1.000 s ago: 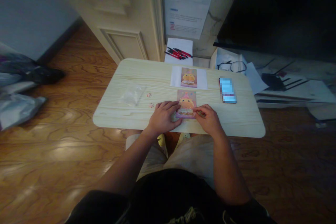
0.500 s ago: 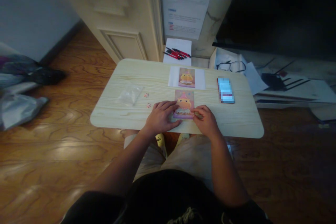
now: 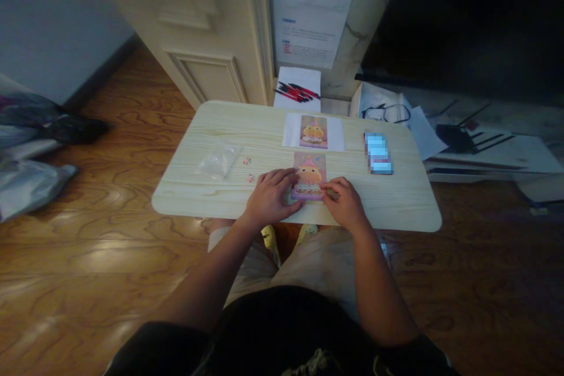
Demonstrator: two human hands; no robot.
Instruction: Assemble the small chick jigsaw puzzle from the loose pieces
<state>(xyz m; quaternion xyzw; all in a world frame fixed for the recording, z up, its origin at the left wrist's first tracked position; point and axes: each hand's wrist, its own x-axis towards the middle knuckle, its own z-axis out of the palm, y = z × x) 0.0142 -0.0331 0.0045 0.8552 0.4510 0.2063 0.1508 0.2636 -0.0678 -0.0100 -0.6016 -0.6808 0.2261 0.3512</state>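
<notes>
A small picture card (image 3: 311, 161) with a yellow cartoon figure in a pink hat lies on the light wooden table (image 3: 396, 205) in front of me. Along the card's left edge rests my left hand (image 3: 272, 195), palm down with its fingers stretched out and the fingertips on the picture. My right hand (image 3: 343, 200) is at the card's lower right edge, thumb and forefinger pinched together. Whatever those fingertips hold, if anything, is too small to make out. Two small red-and-white patterned bits, an upper bit (image 3: 247, 161) and a lower bit (image 3: 251, 178), lie left of the card.
A white sheet (image 3: 335, 134) with a similar printed picture lies behind the card. To the left is a clear plastic bag (image 3: 219, 161), to the right a phone (image 3: 378, 153). Red-and-black pens (image 3: 297, 91) lie on paper beyond the table; glasses (image 3: 392, 113) are at the back right.
</notes>
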